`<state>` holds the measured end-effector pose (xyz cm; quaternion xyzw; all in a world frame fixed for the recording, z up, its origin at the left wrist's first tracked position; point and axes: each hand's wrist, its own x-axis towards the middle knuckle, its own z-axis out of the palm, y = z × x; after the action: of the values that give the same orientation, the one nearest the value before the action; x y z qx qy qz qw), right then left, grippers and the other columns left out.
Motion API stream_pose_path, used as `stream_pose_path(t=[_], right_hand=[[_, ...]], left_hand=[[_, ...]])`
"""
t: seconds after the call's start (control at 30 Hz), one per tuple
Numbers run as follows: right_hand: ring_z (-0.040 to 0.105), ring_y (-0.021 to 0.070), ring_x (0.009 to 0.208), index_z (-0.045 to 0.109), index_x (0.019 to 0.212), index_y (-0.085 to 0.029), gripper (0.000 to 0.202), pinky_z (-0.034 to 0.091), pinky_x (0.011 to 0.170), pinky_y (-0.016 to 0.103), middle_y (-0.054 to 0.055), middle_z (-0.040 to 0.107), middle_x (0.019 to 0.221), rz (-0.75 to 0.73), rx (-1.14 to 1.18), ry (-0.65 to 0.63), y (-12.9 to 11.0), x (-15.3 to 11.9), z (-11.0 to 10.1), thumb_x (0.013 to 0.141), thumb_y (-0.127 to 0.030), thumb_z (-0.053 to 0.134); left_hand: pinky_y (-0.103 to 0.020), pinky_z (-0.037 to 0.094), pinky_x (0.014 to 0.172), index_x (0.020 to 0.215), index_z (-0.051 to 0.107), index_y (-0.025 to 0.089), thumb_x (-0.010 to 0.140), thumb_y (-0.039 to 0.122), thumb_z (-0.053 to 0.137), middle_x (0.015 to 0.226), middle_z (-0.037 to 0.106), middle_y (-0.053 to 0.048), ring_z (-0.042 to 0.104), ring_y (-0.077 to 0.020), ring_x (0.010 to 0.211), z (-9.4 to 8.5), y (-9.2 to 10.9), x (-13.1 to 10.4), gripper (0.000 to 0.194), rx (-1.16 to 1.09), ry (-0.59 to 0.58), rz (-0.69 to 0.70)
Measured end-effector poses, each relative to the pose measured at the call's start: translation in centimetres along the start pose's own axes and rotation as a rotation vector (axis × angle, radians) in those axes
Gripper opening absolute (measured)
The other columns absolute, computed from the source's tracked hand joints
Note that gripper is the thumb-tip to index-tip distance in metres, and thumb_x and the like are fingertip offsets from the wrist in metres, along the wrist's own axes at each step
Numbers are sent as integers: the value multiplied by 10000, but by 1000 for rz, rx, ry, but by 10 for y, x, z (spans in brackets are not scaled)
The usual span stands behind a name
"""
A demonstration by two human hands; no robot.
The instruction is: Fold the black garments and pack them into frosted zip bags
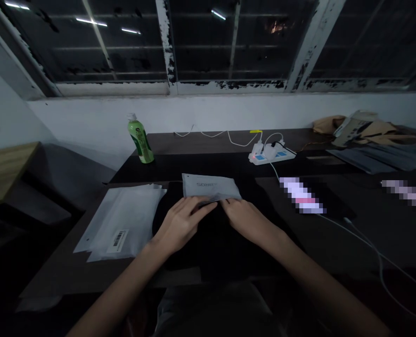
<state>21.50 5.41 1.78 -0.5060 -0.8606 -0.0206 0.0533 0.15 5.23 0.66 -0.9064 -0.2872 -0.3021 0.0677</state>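
Note:
A frosted plastic bag (211, 183) with dark lettering lies at the far side of a black cloth item (225, 243), possibly a folded garment. Both hands meet at the bag's near edge. My left hand (182, 219) has its fingers closed over the left part of that edge, thumb stretched toward the right. My right hand (242, 216) is curled at the right part, its fingertips partly hidden by the bag. Left of the cloth lies a stack of similar frosted bags (130, 210), the top one with a barcode label (118, 240).
A green drink bottle (140, 140) stands at the back left. Behind the hands on the right is a white power strip (271, 155) with chargers and cables. Further right lie a blurred-out phone (301, 195), more plastic bags (380, 157) and brown packaging (369, 131).

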Motion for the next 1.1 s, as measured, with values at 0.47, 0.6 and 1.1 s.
stream_pose_path(t=[0.47,0.6,1.1], right_hand=[[667,263,1110,546,1341,-211,384,536,915,387,122,668,1266,40,282,49,14,-5,13,1027,-389,415],[567,250,1274,512,1387,-222,401,457,1058,426,103,592,1396,15,509,21,37,-25,10,1013,-341,429],[599,216,933,494,938,-229,179,482,822,359,47,579,1009,55,424,199,66,-1,33,868,-251,658]], left_hand=[[-437,536,1011,1274,613,103,694,-84,470,1393,586,-158,625,-286,1208,7,-4,-5,625,165,-353,-177],[-418,541,1014,1276,613,101,657,-99,452,1397,587,-149,612,-277,1232,7,-6,-6,671,117,-349,-185],[-430,563,986,1277,602,101,746,-88,439,1390,592,-143,606,-274,1242,9,-7,-6,587,84,-348,-136]])
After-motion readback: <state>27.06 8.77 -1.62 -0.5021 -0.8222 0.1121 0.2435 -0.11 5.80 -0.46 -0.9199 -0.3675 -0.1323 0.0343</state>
